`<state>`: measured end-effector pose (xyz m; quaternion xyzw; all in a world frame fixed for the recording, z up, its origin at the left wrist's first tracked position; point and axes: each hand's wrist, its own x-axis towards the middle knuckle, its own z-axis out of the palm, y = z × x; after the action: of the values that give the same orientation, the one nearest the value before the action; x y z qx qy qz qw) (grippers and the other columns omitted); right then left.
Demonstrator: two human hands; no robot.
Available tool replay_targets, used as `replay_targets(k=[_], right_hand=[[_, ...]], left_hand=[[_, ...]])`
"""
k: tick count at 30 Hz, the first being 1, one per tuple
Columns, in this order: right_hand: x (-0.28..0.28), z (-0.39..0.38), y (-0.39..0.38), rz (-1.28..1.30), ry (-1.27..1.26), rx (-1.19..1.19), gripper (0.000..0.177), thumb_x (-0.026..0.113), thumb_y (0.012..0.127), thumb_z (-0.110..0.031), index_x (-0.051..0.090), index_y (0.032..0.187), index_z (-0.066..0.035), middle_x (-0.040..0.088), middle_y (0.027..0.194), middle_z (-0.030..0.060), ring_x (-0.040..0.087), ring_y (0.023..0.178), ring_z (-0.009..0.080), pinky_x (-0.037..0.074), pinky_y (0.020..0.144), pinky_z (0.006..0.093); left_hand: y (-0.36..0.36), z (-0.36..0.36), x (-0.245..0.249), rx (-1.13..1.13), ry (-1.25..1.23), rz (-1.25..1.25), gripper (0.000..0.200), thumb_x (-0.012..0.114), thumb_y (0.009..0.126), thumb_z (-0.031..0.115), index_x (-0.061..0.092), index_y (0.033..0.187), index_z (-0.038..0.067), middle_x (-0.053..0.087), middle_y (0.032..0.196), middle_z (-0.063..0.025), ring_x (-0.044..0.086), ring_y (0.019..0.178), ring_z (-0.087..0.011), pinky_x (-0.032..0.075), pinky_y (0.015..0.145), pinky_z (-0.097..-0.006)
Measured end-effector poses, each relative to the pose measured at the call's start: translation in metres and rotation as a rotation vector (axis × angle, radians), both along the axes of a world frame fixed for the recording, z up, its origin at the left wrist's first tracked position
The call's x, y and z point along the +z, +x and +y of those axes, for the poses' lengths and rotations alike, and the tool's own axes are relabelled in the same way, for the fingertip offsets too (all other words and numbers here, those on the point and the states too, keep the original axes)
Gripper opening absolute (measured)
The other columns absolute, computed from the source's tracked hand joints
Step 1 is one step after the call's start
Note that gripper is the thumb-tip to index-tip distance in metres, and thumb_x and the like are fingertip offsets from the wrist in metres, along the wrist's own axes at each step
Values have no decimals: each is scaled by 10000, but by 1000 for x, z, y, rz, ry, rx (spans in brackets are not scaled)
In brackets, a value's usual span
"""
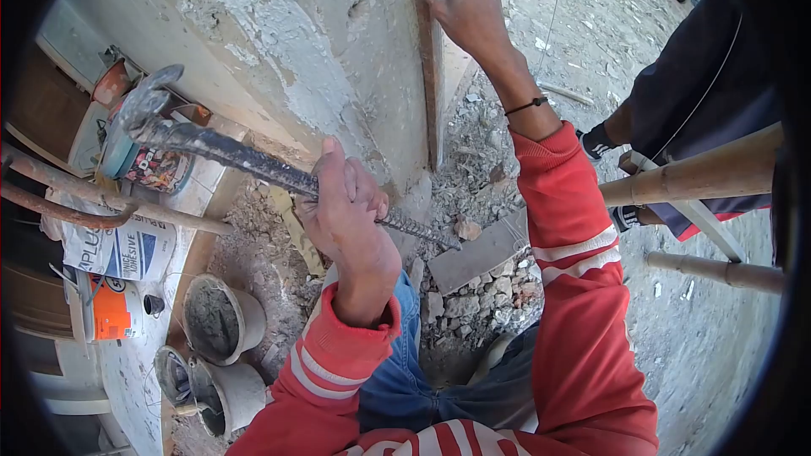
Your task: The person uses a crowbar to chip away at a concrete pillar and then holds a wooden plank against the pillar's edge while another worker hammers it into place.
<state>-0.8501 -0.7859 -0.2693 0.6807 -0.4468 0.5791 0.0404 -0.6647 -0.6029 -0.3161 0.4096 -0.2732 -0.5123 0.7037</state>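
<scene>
My left hand point(348, 211) grips a dark ribbed steel bar point(236, 154) with a curved claw end at upper left and its tip low by the rubble. The bar lies across the base of a rough grey concrete column point(321, 51). My right hand point(469, 8) reaches up and holds a rusty vertical strip point(428, 76) running along the column's corner. Both arms wear red sleeves with white stripes.
Two mortar-caked buckets point(221, 321) stand at lower left, beside an adhesive sack point(127, 249) and an orange container point(114, 308). Rusty pipes point(101, 203) cross the left. Broken stone rubble point(473, 295) lies at the column's foot. Another person's leg point(693, 93) and bamboo poles point(701, 173) are at right.
</scene>
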Motion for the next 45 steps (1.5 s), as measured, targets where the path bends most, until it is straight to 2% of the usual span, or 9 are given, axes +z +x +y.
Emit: replay_targets(k=[11,13,16,23,25,29,33,41,45], right_hand=[[2,4,6,-9,49,-80,807,747,891,-143,364,1598,-208,701,834,265,670,769,498,564,743,538],[0,0,9,-16,8,-102,725,760,894,-153,458,1552,-194,728,815,222,708,715,415,581,684,489],[-9,-6,11,52,-1,-152,770,763,931,-240,342,1575,-199,728,1164,268,757,924,403,598,790,478],[-13,-12,2,56,4,-133,785,773,919,-210,355,1584,-201,738,1143,256,760,929,395,603,806,466],[-16,-6,1,70,10,-79,882,772,898,-186,281,1630,-151,701,883,287,683,842,501,545,786,542],[-15,2,4,59,160,-63,974,776,894,-140,189,1663,-257,719,886,278,707,810,484,565,741,512],[-19,1,15,85,133,-150,987,727,906,-82,114,1671,-203,695,802,266,673,776,518,532,734,558],[-30,6,44,112,142,-338,870,610,934,-71,98,1637,-37,668,1071,337,677,938,506,549,811,549],[39,55,27,320,305,-254,552,626,920,-155,475,1396,80,685,1039,324,691,936,485,579,838,516]], left_hand=[[-36,8,-22,-165,95,-67,461,664,1001,379,398,665,210,340,579,68,335,512,-72,277,507,-273],[-43,4,-28,-215,97,-61,471,679,989,376,396,650,212,346,572,69,335,508,-73,275,507,-275],[-53,2,-39,-295,198,-5,470,686,982,352,388,646,213,351,579,71,339,514,-81,295,527,-282],[-64,-3,-72,-324,375,122,407,711,977,369,435,727,205,373,633,63,372,563,-90,336,577,-285],[-64,-5,-74,-334,398,170,406,717,976,375,435,736,208,370,632,63,375,561,-101,346,580,-292],[-67,-8,-73,-300,417,196,466,710,977,374,417,663,193,399,596,45,384,534,-101,309,523,-290],[-67,-9,-73,-282,391,141,397,710,976,337,421,737,207,359,655,60,367,568,-106,339,579,-298],[-61,-8,-72,-249,348,53,409,730,962,338,425,726,201,360,668,55,398,594,-110,343,578,-300],[-54,-9,-68,-251,382,83,396,731,963,349,447,740,186,362,674,47,402,601,-114,356,583,-302]])
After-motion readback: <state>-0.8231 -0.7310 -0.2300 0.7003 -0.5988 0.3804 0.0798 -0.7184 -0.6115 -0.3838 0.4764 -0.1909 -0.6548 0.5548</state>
